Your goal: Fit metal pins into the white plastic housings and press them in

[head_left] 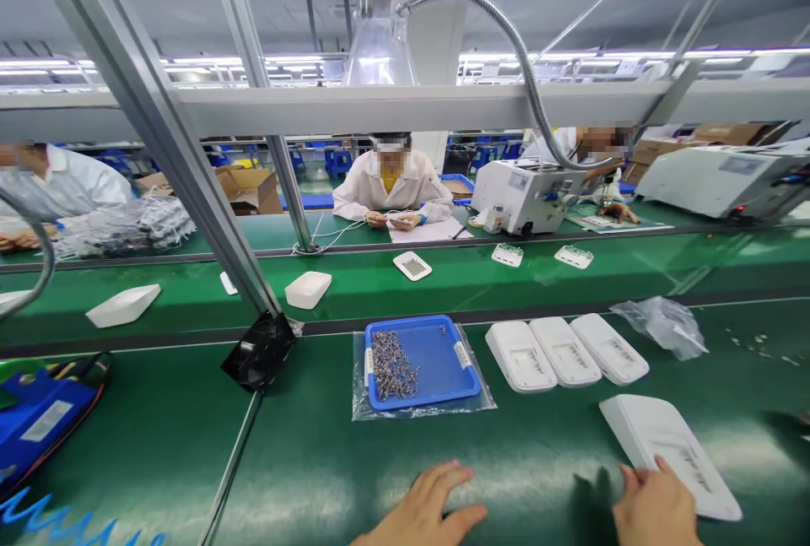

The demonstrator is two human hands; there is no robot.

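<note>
My left hand (427,508) is low in the middle of the head view, over the green bench, fingers stretched out and thumb apart, with nothing in it. At the lower right my right hand (658,505) has its fingers curled at the left edge of a white plastic housing (687,453); the exact contact is partly hidden. This housing has a recessed slot on its upper face. Beyond it, three similar white housings (575,352) lie side by side. Further left, a blue tray (443,369) with many small metal screws (393,367) rests on a clear plastic bag (360,402).
A crumpled clear bag (664,327) lies at right. A metal post with a black clamp (259,352) and thin rod stands left, near a blue device (44,419). White parts (308,289) sit on the green conveyor (354,276). Across it, a co-worker (392,183) handles a cable.
</note>
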